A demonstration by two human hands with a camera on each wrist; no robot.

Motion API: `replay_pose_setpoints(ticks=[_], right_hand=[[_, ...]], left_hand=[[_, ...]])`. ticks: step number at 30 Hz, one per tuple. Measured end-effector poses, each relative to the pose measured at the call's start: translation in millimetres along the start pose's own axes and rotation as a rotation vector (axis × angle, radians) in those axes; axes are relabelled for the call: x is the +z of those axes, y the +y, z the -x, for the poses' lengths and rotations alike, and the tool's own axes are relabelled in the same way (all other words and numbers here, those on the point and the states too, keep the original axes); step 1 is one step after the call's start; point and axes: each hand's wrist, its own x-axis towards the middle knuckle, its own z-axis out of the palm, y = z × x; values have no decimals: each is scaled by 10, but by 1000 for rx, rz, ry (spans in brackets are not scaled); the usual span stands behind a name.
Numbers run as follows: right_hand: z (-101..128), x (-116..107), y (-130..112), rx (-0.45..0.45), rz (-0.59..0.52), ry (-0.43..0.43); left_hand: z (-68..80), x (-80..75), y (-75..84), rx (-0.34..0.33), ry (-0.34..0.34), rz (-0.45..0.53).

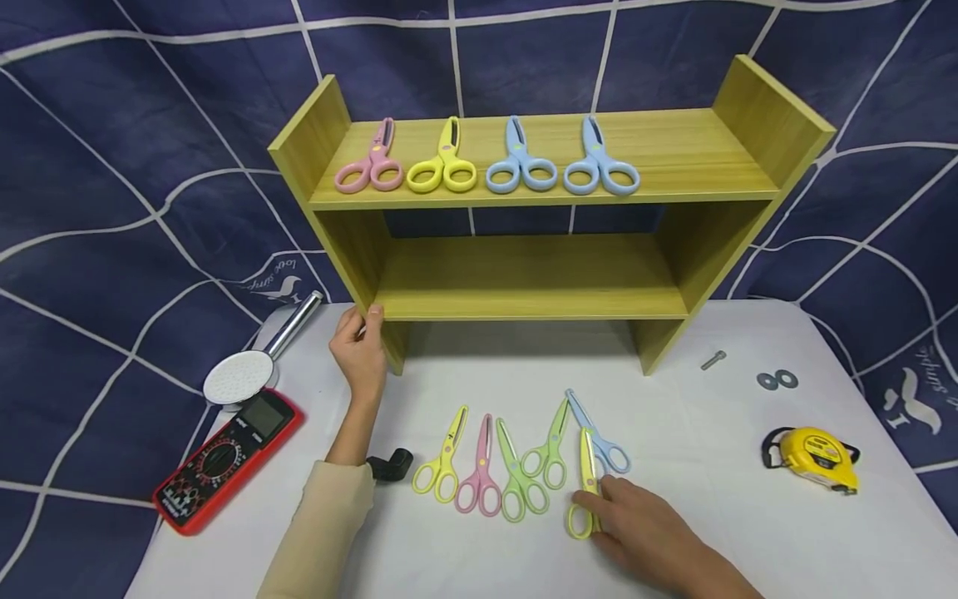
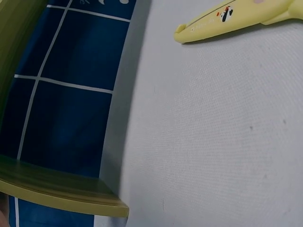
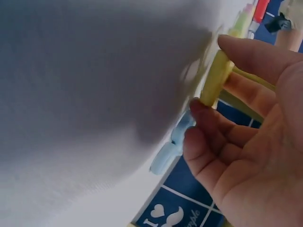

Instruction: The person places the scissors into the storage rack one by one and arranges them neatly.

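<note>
Right hand [image 1: 644, 524] pinches yellow scissors [image 1: 586, 482] on the counter [image 1: 748, 516]; left hand [image 1: 361, 345] grips the shelf [image 1: 524, 291]; backdrop [image 1: 909, 391] reads "simple".

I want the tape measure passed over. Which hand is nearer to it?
Right. The right hand pinches yellow scissors left of the tape measure; the left hand holds the shelf's far-left leg.
</note>
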Motion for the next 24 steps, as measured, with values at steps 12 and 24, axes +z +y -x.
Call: replay_pose_setpoints(ticks=[12, 24], right_hand=[[-262, -1188, -159, -51, 59, 382], [-645, -2096, -67, 113, 204, 595]], left_hand=[[-11, 18, 4, -5, -5, -11], [-5, -9, 11, -8, -1, -26]])
